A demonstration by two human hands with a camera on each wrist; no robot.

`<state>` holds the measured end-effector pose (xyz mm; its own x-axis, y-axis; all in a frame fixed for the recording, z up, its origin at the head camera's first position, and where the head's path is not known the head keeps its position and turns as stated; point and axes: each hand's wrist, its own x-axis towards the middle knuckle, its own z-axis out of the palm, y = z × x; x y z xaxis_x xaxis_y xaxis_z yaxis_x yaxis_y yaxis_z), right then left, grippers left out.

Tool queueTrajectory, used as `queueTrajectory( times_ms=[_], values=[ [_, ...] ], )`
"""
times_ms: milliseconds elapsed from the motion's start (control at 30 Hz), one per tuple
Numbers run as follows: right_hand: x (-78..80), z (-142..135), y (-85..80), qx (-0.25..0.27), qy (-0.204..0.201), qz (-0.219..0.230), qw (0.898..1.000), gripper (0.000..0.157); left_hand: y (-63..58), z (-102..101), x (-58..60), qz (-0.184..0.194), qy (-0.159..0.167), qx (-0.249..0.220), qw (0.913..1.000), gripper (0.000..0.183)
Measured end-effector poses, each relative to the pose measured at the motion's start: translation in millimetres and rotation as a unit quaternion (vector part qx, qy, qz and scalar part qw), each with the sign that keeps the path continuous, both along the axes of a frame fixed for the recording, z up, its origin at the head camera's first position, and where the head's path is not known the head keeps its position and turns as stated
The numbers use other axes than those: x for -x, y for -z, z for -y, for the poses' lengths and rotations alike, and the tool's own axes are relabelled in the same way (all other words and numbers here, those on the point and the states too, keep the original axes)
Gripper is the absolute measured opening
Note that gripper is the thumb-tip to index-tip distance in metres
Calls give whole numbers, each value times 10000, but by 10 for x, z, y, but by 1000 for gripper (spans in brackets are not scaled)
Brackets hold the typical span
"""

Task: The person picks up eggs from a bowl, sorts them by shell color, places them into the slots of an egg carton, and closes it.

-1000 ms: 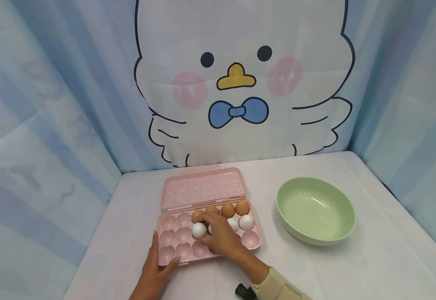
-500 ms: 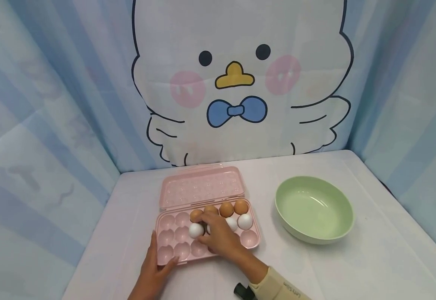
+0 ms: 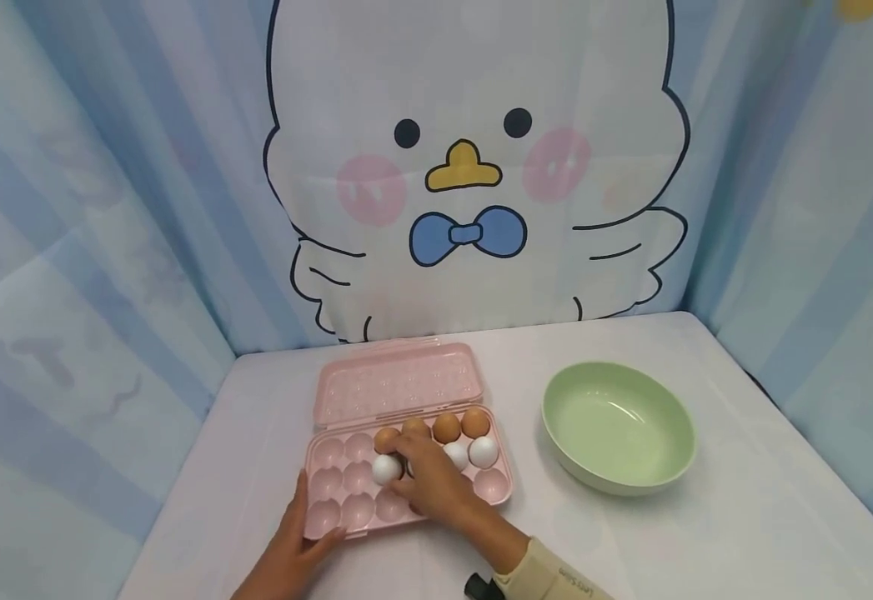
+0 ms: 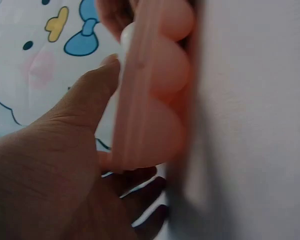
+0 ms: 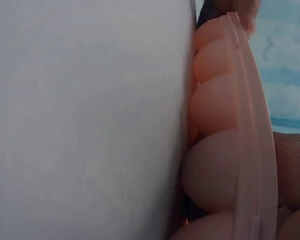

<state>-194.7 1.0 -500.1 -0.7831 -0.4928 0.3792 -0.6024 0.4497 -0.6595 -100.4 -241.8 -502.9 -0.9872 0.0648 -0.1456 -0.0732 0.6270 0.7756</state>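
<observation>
A pink plastic egg carton [image 3: 358, 508] lies with its lid [image 3: 398, 379] folded back on the white table. My left hand [image 3: 289, 546] grips its near left corner, thumb over the front rim and fingers along the left side. Over the middle cups, my right hand [image 3: 439, 485] pinches a white egg [image 3: 387, 470] between thumb and forefinger, at the middle row. Brown eggs [image 3: 447, 427] fill part of the back row; more white eggs [image 3: 484, 452] sit in front of them, some hidden by the right hand. Rounded cup undersides [image 5: 215, 102] show in the right wrist view.
A wide green bowl [image 3: 619, 442] stands on the table to the right of the carton. A dark object [image 3: 484, 587] shows beside the right sleeve [image 3: 549, 575]. Curtains with a cartoon bird [image 3: 464, 167] hang behind and at both sides.
The head view has shifted slightly, so everything sits a little lower and further left. Both hands keep their places at the carton, and the right hand stays on the same white egg.
</observation>
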Motion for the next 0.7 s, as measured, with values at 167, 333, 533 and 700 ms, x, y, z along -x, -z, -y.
queueTrajectory(
  times_ms=[167,333,533,700],
  values=[
    [107,-153,-225,411,305,-341,9981,44,-434,231,173,282,213,830,9959,100],
    [524,-447,-634,998,1057,37,9894,39,-918,512,600,-481,399,1274,9899,89],
    [1140,-778,-895,411,1466,2700,9507,46,-928,652,1254,-120,704,382,9967,78],
    [1357,-852,-676,890,1812,3731,9056,47,-613,674,1463,727,394,-633,9946,74]
  ],
)
